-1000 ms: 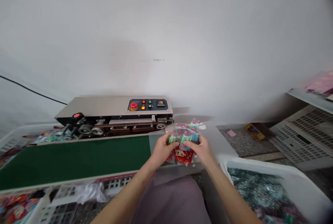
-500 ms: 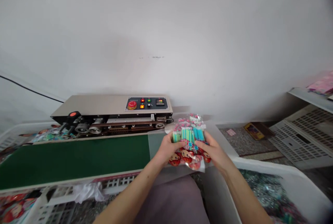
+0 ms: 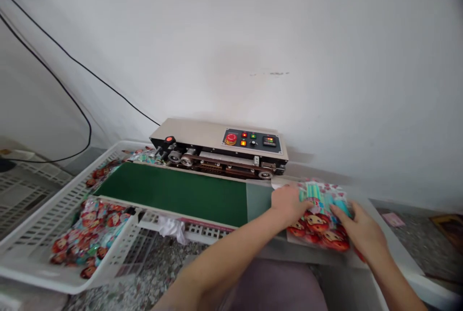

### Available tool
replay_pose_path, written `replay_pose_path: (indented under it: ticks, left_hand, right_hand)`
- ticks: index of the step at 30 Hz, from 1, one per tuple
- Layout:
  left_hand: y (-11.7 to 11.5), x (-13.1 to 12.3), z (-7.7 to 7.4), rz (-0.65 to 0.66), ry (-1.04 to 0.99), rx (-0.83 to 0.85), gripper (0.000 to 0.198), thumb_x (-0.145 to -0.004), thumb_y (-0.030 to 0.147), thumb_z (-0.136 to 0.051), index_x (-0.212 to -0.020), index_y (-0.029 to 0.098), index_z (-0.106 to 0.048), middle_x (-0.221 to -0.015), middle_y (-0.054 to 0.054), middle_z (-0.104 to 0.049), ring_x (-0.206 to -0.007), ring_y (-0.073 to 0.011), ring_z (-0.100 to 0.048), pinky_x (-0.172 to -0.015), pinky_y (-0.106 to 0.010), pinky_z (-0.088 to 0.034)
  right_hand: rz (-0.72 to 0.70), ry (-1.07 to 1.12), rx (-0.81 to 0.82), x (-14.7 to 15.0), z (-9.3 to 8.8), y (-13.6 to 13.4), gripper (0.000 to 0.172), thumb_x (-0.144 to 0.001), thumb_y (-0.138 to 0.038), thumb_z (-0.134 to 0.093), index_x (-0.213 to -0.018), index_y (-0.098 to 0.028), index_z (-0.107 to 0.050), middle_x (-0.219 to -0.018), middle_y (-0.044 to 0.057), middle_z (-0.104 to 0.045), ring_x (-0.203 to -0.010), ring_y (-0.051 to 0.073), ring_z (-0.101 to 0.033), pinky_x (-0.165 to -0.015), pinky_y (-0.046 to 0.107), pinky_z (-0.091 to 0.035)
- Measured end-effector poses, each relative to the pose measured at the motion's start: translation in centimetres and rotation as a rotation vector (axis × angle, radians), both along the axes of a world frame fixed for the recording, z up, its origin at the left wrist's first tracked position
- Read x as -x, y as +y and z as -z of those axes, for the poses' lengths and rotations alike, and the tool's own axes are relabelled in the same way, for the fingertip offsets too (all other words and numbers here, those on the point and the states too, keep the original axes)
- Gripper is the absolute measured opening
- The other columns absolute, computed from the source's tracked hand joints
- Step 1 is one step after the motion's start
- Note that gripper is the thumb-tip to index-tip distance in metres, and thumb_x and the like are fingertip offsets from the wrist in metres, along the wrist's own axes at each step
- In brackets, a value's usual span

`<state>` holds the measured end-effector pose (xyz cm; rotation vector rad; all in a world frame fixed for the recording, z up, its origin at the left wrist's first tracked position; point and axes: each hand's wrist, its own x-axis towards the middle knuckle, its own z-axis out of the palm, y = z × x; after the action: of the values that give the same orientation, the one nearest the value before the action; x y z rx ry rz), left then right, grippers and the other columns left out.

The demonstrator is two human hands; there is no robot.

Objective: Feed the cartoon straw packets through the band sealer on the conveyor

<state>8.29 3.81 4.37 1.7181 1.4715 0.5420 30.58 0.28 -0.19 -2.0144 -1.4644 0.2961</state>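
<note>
A bunch of clear plastic packets, printed with red-haired cartoon figures and blue-green stripes, rests at the right end of the machine. My left hand is closed on the bunch's left side, its thumb over the front and its other fingers partly hidden. On the opposite side my right hand grips the packets with thumb in front; its fingertips are hidden behind them. Left of the hands stands a band sealing machine with lit buttons and a green conveyor belt.
A white plastic basket holding several similar packets sits under the belt's left end. White crumpled cloth or plastic hangs below the belt. Black cables run along the wall. A small pink card lies at right.
The view has swung left, bringing the basket of packets into sight. The bunch has been lowered onto the surface by the machine's right end, and my hands have spread slightly apart.
</note>
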Motion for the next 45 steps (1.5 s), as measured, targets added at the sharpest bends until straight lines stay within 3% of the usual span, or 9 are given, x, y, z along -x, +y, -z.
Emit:
replay_pose_path:
  ticks: [5, 7, 12, 15, 17, 22, 27, 38, 45]
  left_hand:
    - [-1.7, 2.3, -0.5, 0.005, 0.114, -0.072, 0.051, -0.093, 0.033, -0.058, -0.139, 0.013, -0.049, -0.121, -0.021, -0.068, -0.107, -0.0358, -0.068, -0.093, -0.046, -0.051]
    - [-2.6, 3.2, -0.3, 0.026, 0.124, -0.120, 0.056, -0.094, 0.024, -0.054, -0.147, 0.016, -0.039, -0.133, -0.019, -0.062, -0.111, -0.0324, -0.066, -0.096, -0.043, -0.050]
    - [-4.3, 4.8, 1.6, 0.232, 0.378, -0.476, 0.042, -0.098, 0.018, -0.043, -0.139, 0.017, -0.051, -0.150, -0.013, -0.050, -0.134, -0.0300, -0.050, -0.108, -0.043, -0.044]
    - [-4.6, 5.3, 3.4, 0.462, 0.425, -0.613, 0.049, -0.103, 0.029, -0.039, -0.150, 0.018, -0.041, -0.161, -0.011, -0.039, -0.149, -0.0286, -0.033, -0.119, -0.050, -0.031]
    - [-4.6, 5.4, 4.6, 0.512, 0.456, -0.668, 0.055, -0.106, 0.039, -0.032, -0.156, 0.018, -0.032, -0.165, -0.009, -0.031, -0.153, -0.0275, -0.025, -0.122, -0.058, -0.023]
    - [-4.7, 5.7, 6.2, 0.447, 0.564, -0.741, 0.060, -0.107, 0.042, -0.021, -0.159, 0.014, -0.024, -0.165, -0.010, -0.030, -0.154, -0.0261, -0.021, -0.122, -0.065, -0.017]
    - [-4.3, 6.2, 5.8, 0.413, 0.589, -0.726, 0.059, -0.107, 0.043, -0.022, -0.156, 0.013, -0.033, -0.163, -0.012, -0.035, -0.152, -0.0273, -0.028, -0.123, -0.068, -0.012]
    - [-4.4, 8.0, 5.1, 0.346, 0.610, -0.673, 0.057, -0.107, 0.040, -0.024, -0.153, 0.010, -0.039, -0.161, -0.015, -0.035, -0.151, -0.0290, -0.032, -0.122, -0.070, -0.007]
    - [-4.4, 11.7, 4.9, 0.266, 0.658, -0.635, 0.056, -0.105, 0.042, -0.028, -0.149, 0.012, -0.046, -0.158, -0.015, -0.040, -0.148, -0.0308, -0.036, -0.121, -0.070, -0.011]
  right_hand:
    - [-0.064, -0.231, 0.035, 0.7, -0.7, -1.3, 0.087, -0.086, -0.072, -0.033, -0.142, -0.008, -0.052, -0.135, 0.025, -0.061, -0.129, 0.042, -0.053, -0.106, 0.057, -0.042]
    - [-0.061, -0.239, 0.075, 0.9, -1.5, -1.9, 0.083, -0.089, -0.069, -0.031, -0.147, -0.012, -0.047, -0.139, 0.021, -0.059, -0.133, 0.040, -0.050, -0.109, 0.057, -0.040]
    - [-0.144, -0.357, 0.110, 1.7, -3.7, -3.1, 0.065, -0.096, -0.056, -0.034, -0.149, -0.022, -0.047, -0.153, 0.014, -0.050, -0.139, 0.036, -0.045, -0.113, 0.056, -0.036]
    - [-0.197, -0.517, 0.067, 4.1, -4.5, -3.7, 0.058, -0.099, -0.051, -0.037, -0.149, -0.025, -0.049, -0.158, 0.012, -0.044, -0.145, 0.037, -0.038, -0.114, 0.060, -0.031]
    - [-0.294, -0.586, 0.061, 6.3, -4.4, -4.0, 0.055, -0.101, -0.048, -0.038, -0.150, -0.026, -0.048, -0.160, 0.009, -0.040, -0.149, 0.035, -0.032, -0.116, 0.060, -0.028]
    - [-0.391, -0.684, 0.146, 10.2, -3.8, -4.0, 0.047, -0.101, -0.034, -0.044, -0.148, -0.028, -0.050, -0.159, 0.006, -0.043, -0.148, 0.036, -0.033, -0.116, 0.064, -0.026]
    - [-0.311, -0.733, 0.135, 10.7, -4.1, -4.2, 0.041, -0.101, -0.032, -0.047, -0.140, -0.025, -0.060, -0.152, 0.010, -0.051, -0.143, 0.039, -0.040, -0.114, 0.064, -0.029]
    - [-0.408, -0.624, 0.137, 13.3, -3.2, -4.8, 0.043, -0.101, -0.031, -0.050, -0.144, -0.029, -0.056, -0.153, 0.003, -0.050, -0.144, 0.036, -0.039, -0.117, 0.064, -0.025]
    - [-0.448, -0.598, 0.112, 15.1, -3.6, -4.7, 0.044, -0.102, -0.034, -0.049, -0.145, -0.030, -0.053, -0.154, 0.004, -0.050, -0.143, 0.035, -0.041, -0.117, 0.063, -0.026]
